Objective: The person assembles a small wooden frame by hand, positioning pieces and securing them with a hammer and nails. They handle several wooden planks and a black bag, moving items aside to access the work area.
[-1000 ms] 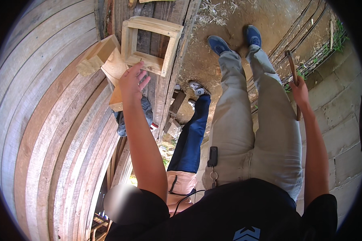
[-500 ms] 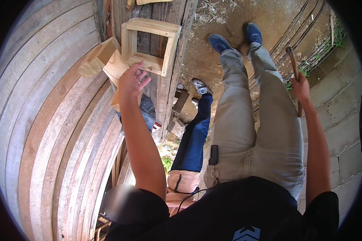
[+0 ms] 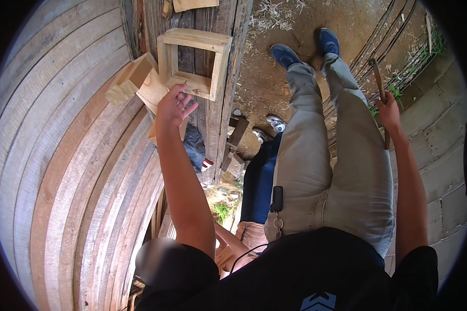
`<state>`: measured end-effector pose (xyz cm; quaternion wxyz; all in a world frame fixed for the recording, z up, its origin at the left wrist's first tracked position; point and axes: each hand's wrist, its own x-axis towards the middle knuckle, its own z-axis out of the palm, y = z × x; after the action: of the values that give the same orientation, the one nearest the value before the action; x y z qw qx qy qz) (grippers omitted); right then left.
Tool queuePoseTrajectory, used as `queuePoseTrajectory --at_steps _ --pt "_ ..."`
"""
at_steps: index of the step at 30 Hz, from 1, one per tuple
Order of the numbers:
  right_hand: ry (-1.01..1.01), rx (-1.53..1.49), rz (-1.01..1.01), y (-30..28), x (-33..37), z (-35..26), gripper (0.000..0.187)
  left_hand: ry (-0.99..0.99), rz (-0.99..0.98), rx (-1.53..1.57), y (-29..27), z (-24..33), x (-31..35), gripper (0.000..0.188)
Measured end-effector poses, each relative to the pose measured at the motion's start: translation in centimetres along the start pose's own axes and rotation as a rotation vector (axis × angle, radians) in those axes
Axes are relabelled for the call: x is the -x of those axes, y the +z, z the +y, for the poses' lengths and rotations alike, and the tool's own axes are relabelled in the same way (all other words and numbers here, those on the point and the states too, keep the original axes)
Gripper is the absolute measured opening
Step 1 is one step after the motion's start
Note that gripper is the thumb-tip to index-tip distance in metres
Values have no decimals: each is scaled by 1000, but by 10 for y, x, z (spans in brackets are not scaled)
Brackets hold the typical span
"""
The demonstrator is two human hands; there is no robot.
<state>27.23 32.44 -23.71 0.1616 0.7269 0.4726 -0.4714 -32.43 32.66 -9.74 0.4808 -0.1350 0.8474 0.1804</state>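
Observation:
A rectangular wooden frame (image 3: 220, 67) rests on the weathered plank bench at the upper left. At the near rail of this frame is my left hand (image 3: 174, 106), its index fingertip bent in a pinch against the wood. Its other fingers curl loosely apart, and the thumb is mostly hidden. Something tiny and thin shows at the fingertip, too small to name. My right hand (image 3: 389, 111) hangs beside my right leg, wrapped round the wooden handle of a hammer (image 3: 379, 80). The hammer's metal head points away from me.
Cut wood blocks (image 3: 132, 78) lie left of the frame, beside a wall of long boards (image 3: 62, 155). Another person in blue trousers (image 3: 257, 181) stands close on my left. Metal rods (image 3: 386, 36) lie along a block wall (image 3: 441, 171) at right.
The other person has shifted toward my leg, their feet now closer to me, and a bare arm shows. My left hand stays at the frame; the hammer barely moves.

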Motion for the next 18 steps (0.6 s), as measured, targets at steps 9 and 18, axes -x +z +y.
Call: queuePoseTrajectory --at_steps 9,18 --pt "5 -17 11 -3 -3 6 42 140 33 -3 0 -8 2 20" --pt "-24 50 37 -20 7 -4 47 502 201 282 10 -53 28 16"
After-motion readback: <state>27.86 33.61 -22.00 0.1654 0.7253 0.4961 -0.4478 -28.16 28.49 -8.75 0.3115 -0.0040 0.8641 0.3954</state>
